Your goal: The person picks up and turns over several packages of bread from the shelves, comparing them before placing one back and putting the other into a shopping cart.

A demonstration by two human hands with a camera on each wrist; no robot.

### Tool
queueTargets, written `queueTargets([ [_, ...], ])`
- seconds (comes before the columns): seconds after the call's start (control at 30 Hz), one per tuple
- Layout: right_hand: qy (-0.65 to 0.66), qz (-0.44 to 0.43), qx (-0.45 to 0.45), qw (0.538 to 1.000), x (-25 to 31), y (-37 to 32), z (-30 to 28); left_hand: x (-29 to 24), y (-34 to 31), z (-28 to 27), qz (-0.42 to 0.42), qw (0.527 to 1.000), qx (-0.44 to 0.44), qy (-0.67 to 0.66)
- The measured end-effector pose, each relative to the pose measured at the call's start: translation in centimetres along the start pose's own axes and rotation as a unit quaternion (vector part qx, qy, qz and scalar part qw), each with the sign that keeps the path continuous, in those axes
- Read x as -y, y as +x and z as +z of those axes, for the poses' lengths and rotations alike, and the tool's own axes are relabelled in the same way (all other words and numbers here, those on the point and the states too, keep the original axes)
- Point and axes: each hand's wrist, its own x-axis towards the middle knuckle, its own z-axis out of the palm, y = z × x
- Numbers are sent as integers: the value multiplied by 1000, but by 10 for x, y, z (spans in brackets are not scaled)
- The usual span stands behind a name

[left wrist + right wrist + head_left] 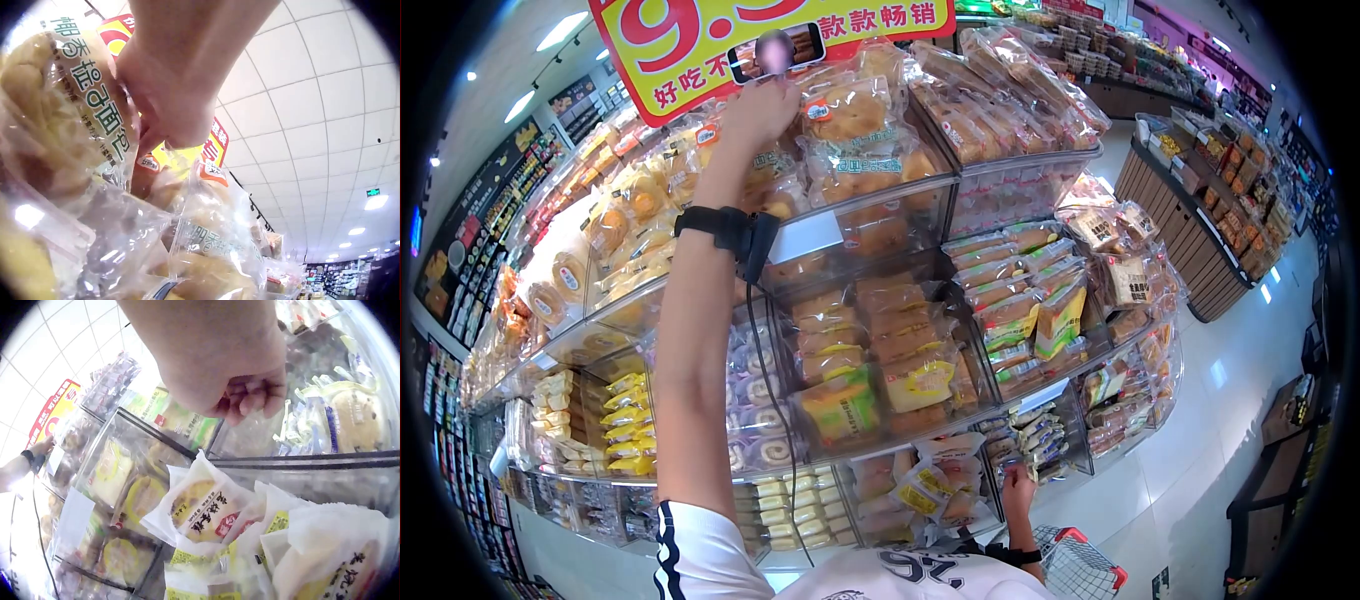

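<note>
My left hand (766,108) reaches high to the back of the upper shelf, among clear-bagged buns. In the left wrist view the left hand (172,106) is close beside a large bread bag (69,106), fingertips mostly hidden; I cannot tell whether they hold anything. A phone-shaped, black-framed thing (805,46) with a blurred middle overlaps the fingertips in the head view. Low at the right, my right hand (1019,492) is over the lower shelf, fingers loosely curled and nothing visible in them. In the right wrist view the right hand (250,397) hangs above wrapped pastries (203,509).
Clear dividers (950,215) split the curved display into bins of packaged cakes and rolls (840,410). A red and yellow price sign (700,45) stands behind the top shelf. A red-trimmed basket (1085,565) is at the lower right. Another slatted display stand (1190,220) stands across the aisle.
</note>
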Motion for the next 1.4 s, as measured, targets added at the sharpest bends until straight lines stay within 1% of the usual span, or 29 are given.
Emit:
queueTargets([
  [0.1,13,-10,-4,1000,-2,-1,2,-1,2,-3,34,996,63,50],
  [0.17,11,-19,-6,1000,3,-2,0,1,3,1,36,998,41,30],
  [0.23,-17,-31,-15,999,5,-2,0,6,11,12,4,998,52,-21],
  [0.27,-31,-36,-19,999,6,-2,1,8,21,16,-29,995,74,-62],
  [0.3,-37,-24,-8,999,11,-1,-1,6,22,12,-63,988,94,-103],
  [0.37,-50,-3,11,999,23,3,-5,1,19,3,-109,975,130,-144],
  [0.4,-34,-16,3,999,29,6,-6,-1,17,-4,-132,966,148,-165],
  [0.47,-1,-40,-12,999,38,9,-9,15,30,19,-152,953,127,-230],
  [0.57,16,-4,7,1000,45,10,-18,30,38,15,-154,920,99,-347],
  [0.6,34,-21,-10,999,38,9,-17,32,38,9,-152,904,91,-388],
  [0.63,54,-38,-26,997,26,10,-13,34,37,7,-150,884,50,-439],
  [0.67,76,-56,-43,995,16,10,-10,39,40,1,-126,922,26,-366],
  [0.73,33,-34,-59,997,0,6,-13,59,51,-6,-73,975,-18,-209],
  [0.77,12,-22,-66,998,-5,6,-12,70,54,-7,-56,988,-24,-144],
  [0.83,19,0,-60,998,3,3,-25,85,60,-12,-20,999,-36,-12],
  [0.87,23,12,-57,998,7,2,-29,86,62,-12,-18,998,-40,44],
  [0.93,-18,0,-74,997,-3,5,-29,80,55,-16,-13,987,-47,156],
  [0.97,-21,1,-75,997,-9,7,-28,83,59,-13,24,969,0,247],
  [1.07,-63,18,-63,996,-17,15,-26,97,65,8,116,917,-118,363],
  [1.1,-83,3,-65,994,-13,19,-25,99,70,11,100,919,-98,369],
  [1.2,-61,12,-51,997,1,31,-25,107,75,20,158,891,-132,404],
  [1.23,-62,14,-46,997,-1,33,-23,108,75,22,156,892,-106,411],
  [1.33,-63,26,-38,997,-7,40,-19,105,73,27,136,889,-73,431],
  [1.4,-66,41,-34,996,-9,42,-19,104,73,28,126,888,-88,433],
])
